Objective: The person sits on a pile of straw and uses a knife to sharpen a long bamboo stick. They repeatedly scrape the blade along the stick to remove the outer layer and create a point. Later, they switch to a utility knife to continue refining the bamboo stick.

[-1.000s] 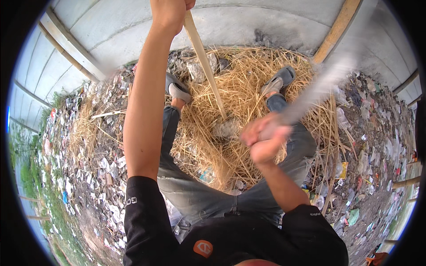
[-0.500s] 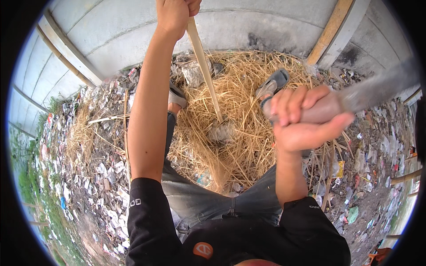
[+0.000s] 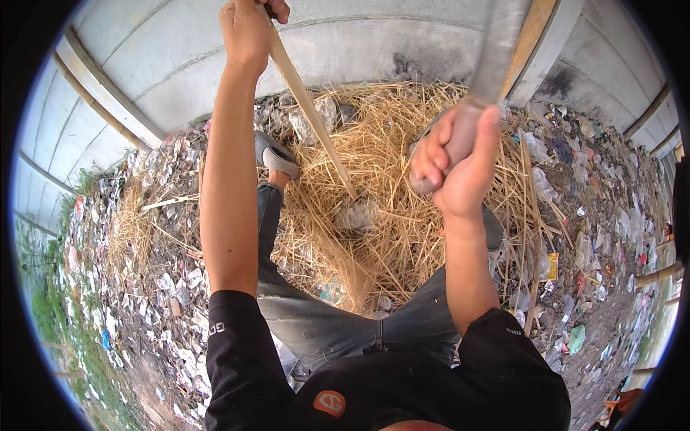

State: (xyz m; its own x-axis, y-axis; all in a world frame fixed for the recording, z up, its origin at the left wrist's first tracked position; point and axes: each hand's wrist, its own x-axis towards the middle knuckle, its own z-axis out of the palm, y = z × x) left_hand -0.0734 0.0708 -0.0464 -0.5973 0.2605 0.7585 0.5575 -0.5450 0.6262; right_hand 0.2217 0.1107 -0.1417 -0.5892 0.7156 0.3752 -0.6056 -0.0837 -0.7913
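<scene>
My left hand [image 3: 248, 30] is closed around the upper end of a split bamboo strip [image 3: 307, 104] near the top of the view. The strip slants down, and its lower tip sits among pale bamboo shavings [image 3: 402, 154] beside a grey stone [image 3: 358, 214]. In my right hand [image 3: 466, 165] is a machete [image 3: 499, 57], gripped by its thick brownish handle. Its blade points up and away, blurred by motion and apart from the strip. The blade's far end is cut off by the picture's top edge.
A grey concrete panel wall [image 3: 345, 43] stands in front, with posts and bamboo poles against it. A pale rock [image 3: 316, 118] lies near my sandalled left foot [image 3: 279, 158]. Scattered litter [image 3: 176, 287] covers the ground on both sides. Long strips [image 3: 532, 237] lie at the right.
The machete has swung from pointing right to pointing up, with my right hand rising slightly. My left hand and the strip's top have shifted left; its lower tip stays nearly in place.
</scene>
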